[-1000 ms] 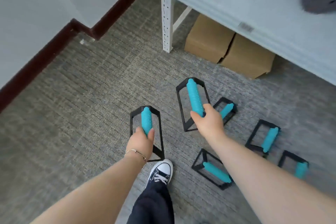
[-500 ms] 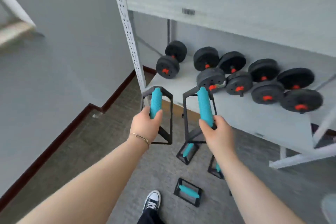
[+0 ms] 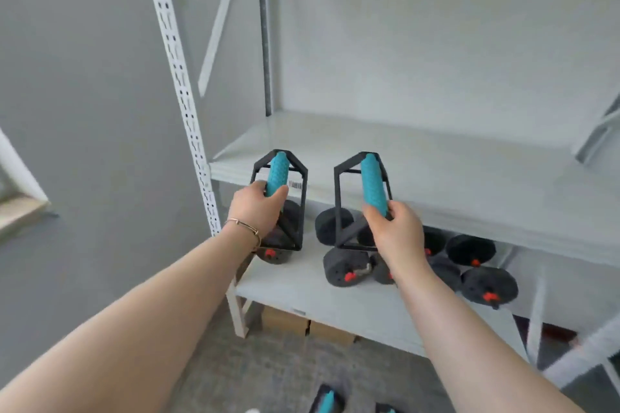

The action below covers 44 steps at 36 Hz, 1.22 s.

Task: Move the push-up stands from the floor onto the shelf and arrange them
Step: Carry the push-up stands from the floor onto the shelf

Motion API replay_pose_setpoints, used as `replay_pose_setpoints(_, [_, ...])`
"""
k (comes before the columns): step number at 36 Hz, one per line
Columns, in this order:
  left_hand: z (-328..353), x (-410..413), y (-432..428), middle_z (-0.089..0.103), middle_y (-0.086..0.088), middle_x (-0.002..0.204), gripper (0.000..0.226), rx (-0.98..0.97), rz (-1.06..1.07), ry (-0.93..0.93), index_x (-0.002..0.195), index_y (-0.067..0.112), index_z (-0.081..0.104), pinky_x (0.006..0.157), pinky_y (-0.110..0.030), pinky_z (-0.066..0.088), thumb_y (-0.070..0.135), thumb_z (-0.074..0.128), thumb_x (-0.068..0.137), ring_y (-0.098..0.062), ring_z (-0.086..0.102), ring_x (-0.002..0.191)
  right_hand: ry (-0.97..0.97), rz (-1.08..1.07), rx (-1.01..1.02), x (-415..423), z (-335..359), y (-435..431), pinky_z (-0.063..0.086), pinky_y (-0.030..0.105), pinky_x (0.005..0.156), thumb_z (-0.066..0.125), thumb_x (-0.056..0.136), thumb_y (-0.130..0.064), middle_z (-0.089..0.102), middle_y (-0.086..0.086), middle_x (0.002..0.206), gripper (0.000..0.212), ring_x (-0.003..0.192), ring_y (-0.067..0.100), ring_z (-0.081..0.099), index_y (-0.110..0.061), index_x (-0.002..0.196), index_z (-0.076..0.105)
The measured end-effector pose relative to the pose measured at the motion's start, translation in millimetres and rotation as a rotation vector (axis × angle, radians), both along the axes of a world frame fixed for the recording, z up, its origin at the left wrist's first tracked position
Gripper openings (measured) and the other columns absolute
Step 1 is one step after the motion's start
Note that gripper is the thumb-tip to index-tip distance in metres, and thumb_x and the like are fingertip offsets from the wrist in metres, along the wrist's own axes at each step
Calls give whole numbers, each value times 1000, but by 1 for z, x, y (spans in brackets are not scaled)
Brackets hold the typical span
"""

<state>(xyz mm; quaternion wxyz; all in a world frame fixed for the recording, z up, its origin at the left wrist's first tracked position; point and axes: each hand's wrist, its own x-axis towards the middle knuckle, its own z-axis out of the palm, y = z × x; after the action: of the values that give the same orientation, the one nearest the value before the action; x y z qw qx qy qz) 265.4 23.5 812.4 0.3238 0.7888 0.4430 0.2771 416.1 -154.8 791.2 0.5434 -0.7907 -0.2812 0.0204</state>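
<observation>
now each hand grips a push-up stand.

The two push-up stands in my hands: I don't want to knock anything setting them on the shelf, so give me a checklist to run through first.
1. Left hand closed around the teal grip of the left push-up stand: ok.
2. Right hand closed around the grip of the right push-up stand: ok.
3. Upper shelf bare where the stands would land: ok.
4. Stand bases raised above the shelf's front edge: not ok, they hang in front of it, level with the dumbbells below.
5. The two stands apart from each other: ok.
6. More stands left on the floor: not ok, at least one shows at the bottom edge.
</observation>
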Motion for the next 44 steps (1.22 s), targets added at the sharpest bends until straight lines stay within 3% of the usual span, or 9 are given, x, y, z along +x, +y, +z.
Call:
replay_pose_setpoints(3, [16, 24, 43, 67, -10, 72, 32, -8, -34, -34, 79, 19, 57, 55, -39, 59, 50, 49, 82, -28, 68, 63, -1, -30, 3, 20, 11, 38, 35, 18, 45, 62, 82, -43, 58, -5, 63, 23, 52, 6, 53, -23, 73, 55])
replay_pose_setpoints(6, [24, 51, 93, 65, -8, 69, 30, -21, -69, -35, 81, 18, 57, 42, -28, 51, 47, 48, 83, -22, 65, 53, 13, -66, 22, 42, 19, 84, 35, 26, 47, 62, 81, -42, 57, -3, 63, 27, 54, 14, 52, -17, 73, 56])
replay_pose_setpoints(10, [34, 86, 168, 63, -7, 63, 31, -63, -117, -53, 81, 12, 58, 32, -16, 35, 42, 50, 83, -17, 58, 40, 33, -128, 9, 69, 30, 156, 29, 23, 44, 62, 79, -42, 48, -7, 56, 30, 48, 11, 44, -18, 66, 50])
replay_pose_setpoints(19, [25, 155, 299, 61, -8, 66, 30, -138, -195, 21, 77, 10, 57, 27, -14, 31, 39, 51, 84, -19, 60, 45, 115, -211, -63, 115, 14, 285, 29, 22, 43, 63, 77, -41, 50, -8, 58, 25, 48, 9, 45, -21, 68, 51])
replay_pose_setpoints(23, [5, 170, 332, 62, -8, 74, 31, -186, -202, 49, 79, 12, 58, 28, -14, 33, 42, 51, 85, -20, 61, 49, 178, -231, -113, 123, -3, 316, 31, 26, 45, 63, 77, -38, 51, -7, 60, 22, 50, 11, 45, -19, 70, 53])
replay_pose_setpoints(34, [-22, 187, 364, 59, -6, 64, 29, -291, -241, 48, 73, 16, 55, 27, -14, 30, 42, 53, 86, -11, 56, 32, 215, -236, -179, 129, -18, 344, 32, 25, 45, 63, 76, -37, 48, -5, 60, 25, 49, 14, 42, -15, 70, 53])
replay_pose_setpoints(40, [-22, 185, 359, 64, -6, 83, 30, -252, -190, 81, 90, 15, 57, 48, -24, 43, 43, 50, 86, -18, 67, 53, 137, -188, -177, 121, -20, 338, 39, 27, 50, 62, 84, -46, 55, -5, 67, 28, 58, 15, 51, -18, 84, 58])
replay_pose_setpoints(42, [-23, 182, 353, 62, -7, 96, 34, -93, -164, 133, 110, 15, 54, 59, -30, 42, 40, 48, 88, -24, 62, 75, 34, -149, -209, 119, -21, 331, 50, 34, 65, 60, 87, -48, 64, 1, 85, 35, 79, 20, 59, -17, 102, 60])
replay_pose_setpoints(44, [-25, 179, 341, 54, -11, 113, 41, 66, -179, 156, 125, 12, 46, 71, -35, 43, 35, 47, 91, -29, 54, 88, -50, -109, -249, 119, -24, 321, 49, 39, 87, 58, 89, -50, 64, 4, 110, 48, 105, 23, 55, -15, 121, 56])
